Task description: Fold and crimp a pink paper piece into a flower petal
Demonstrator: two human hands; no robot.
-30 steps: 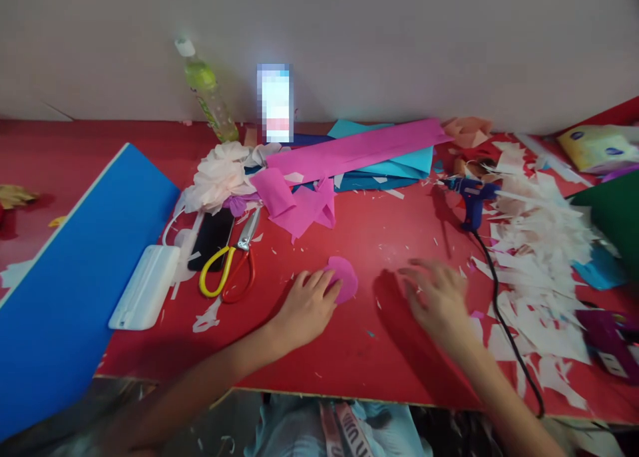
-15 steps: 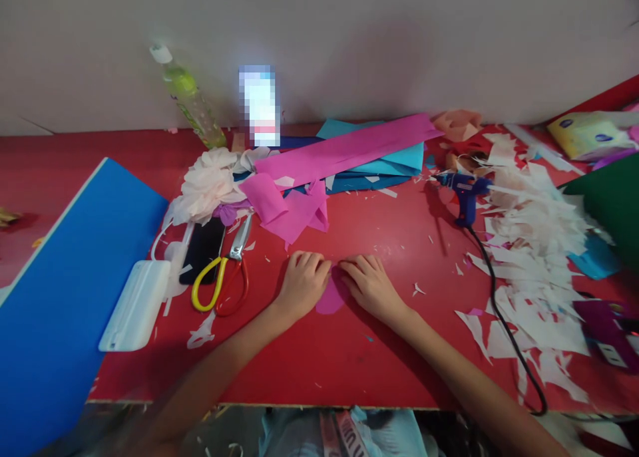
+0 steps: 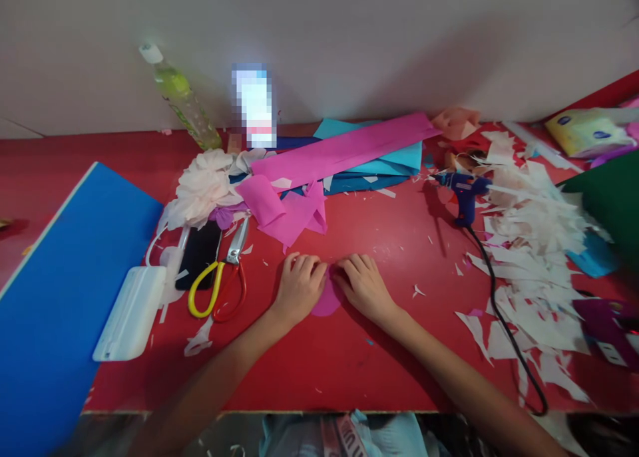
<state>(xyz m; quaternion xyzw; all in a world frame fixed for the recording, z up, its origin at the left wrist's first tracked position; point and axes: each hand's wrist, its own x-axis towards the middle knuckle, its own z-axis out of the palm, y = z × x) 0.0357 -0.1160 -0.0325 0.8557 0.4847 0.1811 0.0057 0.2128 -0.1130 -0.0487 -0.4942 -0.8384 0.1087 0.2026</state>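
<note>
Between my two hands a small pink paper petal [image 3: 327,303] lies low over the red table, its rounded end toward me. My left hand [image 3: 301,283] has its fingers curled together at the petal's upper left edge. On the opposite edge my right hand [image 3: 360,283] pinches the paper the same way. The fingertips partly hide the petal's far end. Left of my left hand rest scissors [image 3: 224,271] with one yellow and one red handle. Beyond my hands are pink paper pieces [image 3: 294,217] and a long pink paper strip [image 3: 344,150].
A blue glue gun [image 3: 465,194] with a black cord stands right, beside white paper scraps [image 3: 534,264]. To the left are a dark phone [image 3: 200,254], a white device [image 3: 130,314], a blue board [image 3: 74,277], pale paper flowers [image 3: 204,187] and a bottle [image 3: 182,98].
Both hands and the petal have shifted slightly left in view, still close together. The view itself has moved a little; the fingers keep their grip on the petal.
</note>
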